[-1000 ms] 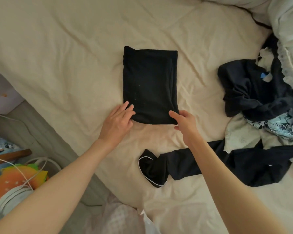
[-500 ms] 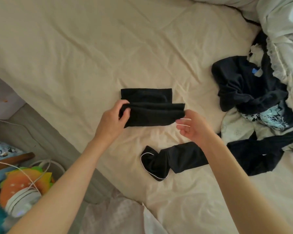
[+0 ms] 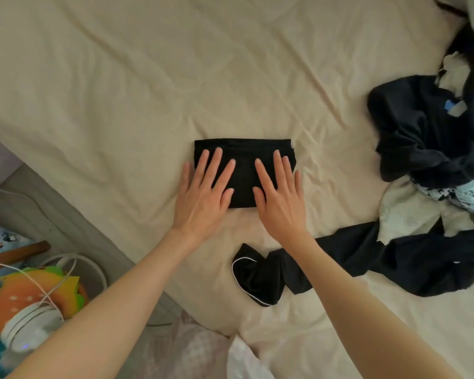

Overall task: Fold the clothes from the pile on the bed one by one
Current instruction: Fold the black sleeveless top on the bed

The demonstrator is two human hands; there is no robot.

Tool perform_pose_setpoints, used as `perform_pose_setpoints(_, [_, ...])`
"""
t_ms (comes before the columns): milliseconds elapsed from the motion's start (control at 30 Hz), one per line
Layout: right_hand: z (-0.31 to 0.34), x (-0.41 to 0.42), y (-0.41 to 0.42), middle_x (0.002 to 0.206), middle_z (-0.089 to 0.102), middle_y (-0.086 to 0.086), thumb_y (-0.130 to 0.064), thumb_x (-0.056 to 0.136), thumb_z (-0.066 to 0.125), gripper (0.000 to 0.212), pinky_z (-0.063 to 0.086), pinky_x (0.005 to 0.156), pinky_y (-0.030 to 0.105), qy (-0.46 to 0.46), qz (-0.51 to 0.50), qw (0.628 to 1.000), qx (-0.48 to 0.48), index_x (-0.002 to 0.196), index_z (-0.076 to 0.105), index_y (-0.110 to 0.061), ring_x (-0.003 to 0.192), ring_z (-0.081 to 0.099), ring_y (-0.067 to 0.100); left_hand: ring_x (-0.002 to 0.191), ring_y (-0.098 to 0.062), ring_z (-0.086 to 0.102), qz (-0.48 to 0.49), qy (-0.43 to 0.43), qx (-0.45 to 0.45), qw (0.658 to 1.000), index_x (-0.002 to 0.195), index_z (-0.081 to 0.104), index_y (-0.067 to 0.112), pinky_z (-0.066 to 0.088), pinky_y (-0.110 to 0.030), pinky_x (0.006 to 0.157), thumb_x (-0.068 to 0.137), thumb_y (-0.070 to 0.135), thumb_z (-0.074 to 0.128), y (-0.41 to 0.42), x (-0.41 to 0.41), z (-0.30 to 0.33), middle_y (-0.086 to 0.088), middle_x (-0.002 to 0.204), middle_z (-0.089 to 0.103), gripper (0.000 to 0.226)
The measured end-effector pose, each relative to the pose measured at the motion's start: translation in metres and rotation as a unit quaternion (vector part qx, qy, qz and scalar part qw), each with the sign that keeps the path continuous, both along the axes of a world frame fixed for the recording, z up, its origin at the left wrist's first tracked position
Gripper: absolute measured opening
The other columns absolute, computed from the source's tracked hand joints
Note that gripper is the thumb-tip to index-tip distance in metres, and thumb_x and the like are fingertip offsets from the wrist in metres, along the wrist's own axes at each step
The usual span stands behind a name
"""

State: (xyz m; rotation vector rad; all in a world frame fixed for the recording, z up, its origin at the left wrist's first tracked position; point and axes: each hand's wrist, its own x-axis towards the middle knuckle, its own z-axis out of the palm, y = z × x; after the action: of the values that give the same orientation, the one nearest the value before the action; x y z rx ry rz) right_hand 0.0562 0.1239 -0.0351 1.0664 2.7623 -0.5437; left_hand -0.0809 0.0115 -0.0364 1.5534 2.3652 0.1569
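Both palms are down flat on a small black folded garment (image 3: 244, 157) in the middle of the cream bed sheet (image 3: 121, 77). The left hand (image 3: 203, 198) lies with its fingers straight and slightly spread, four fingertips resting on the cloth while the little finger hangs off the garment's left edge onto the sheet. The right hand (image 3: 281, 199) mirrors it, fingers straight and fanned, pressing the right half of the cloth, its little finger near the right edge. Neither hand grips anything; they only press. The garment is a neat rectangle, its far edge just beyond the fingertips, its near edge under the knuckles. Below the right wrist lies a dark sleeve with white piping (image 3: 257, 274), trailing away to the right into a heap of unfolded dark clothes (image 3: 427, 138), well apart from the fingers. Mixed in that pile is a pale blue patterned piece (image 3: 460, 196). Off the bed, past the left forearm, stands an orange cushion (image 3: 25, 296) with a white cable (image 3: 43, 289) across it.
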Motion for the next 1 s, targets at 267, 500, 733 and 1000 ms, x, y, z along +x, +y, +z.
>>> perform_pose_setpoints(267, [0.004, -0.008, 0.018, 0.159, 0.013, 0.005, -0.030, 0.099, 0.044, 0.049, 0.008, 0.117, 0.038, 0.068, -0.061, 0.986, -0.143, 0.147, 0.033, -0.025, 0.146, 0.006, 0.016, 0.146, -0.026, 0.007, 0.023, -0.127, -0.006, 0.992, 0.148, 0.025, 0.020, 0.010, -0.042, 0.118, 0.098, 0.025, 0.039, 0.024, -0.021, 0.008, -0.010, 0.157, 0.014, 0.052])
perform_pose_setpoints(500, [0.042, 0.001, 0.044, 0.120, 0.055, -0.001, -0.034, 0.089, 0.063, 0.051, 0.048, 0.080, 0.020, 0.151, -0.472, 0.796, -0.349, 0.135, 0.046, -0.018, 0.102, 0.056, 0.011, 0.109, -0.011, 0.051, 0.409, -0.320, 0.132, 0.844, 0.135, 0.043, 0.014, 0.043, -0.018, 0.089, 0.094, 0.016, 0.054, 0.010, -0.018, 0.045, 0.001, 0.126, 0.046, 0.043])
perform_pose_setpoints(733, [0.031, 0.005, 0.084, 0.079, 0.063, -0.007, -0.030, 0.089, 0.065, 0.032, 0.047, 0.068, 0.023, 0.083, -0.431, 0.675, -0.592, 0.111, 0.060, -0.007, 0.062, 0.060, 0.003, 0.100, -0.023, 0.064, 0.474, -0.504, 0.049, 0.721, 0.125, 0.050, 0.018, 0.056, -0.037, 0.081, 0.093, 0.023, 0.058, 0.012, -0.039, 0.034, -0.005, 0.118, 0.060, 0.034])
perform_pose_setpoints(1000, [0.037, -0.001, 0.075, 0.125, 0.058, 0.002, -0.023, 0.089, 0.066, 0.044, 0.049, 0.090, 0.036, 0.058, -0.442, 0.687, -0.573, 0.129, 0.053, -0.013, 0.111, 0.058, 0.020, 0.084, -0.016, 0.066, 0.455, -0.558, 0.025, 0.693, 0.120, 0.050, 0.020, 0.056, -0.031, 0.066, 0.094, 0.014, 0.055, 0.011, -0.044, 0.052, 0.004, 0.104, 0.063, 0.027])
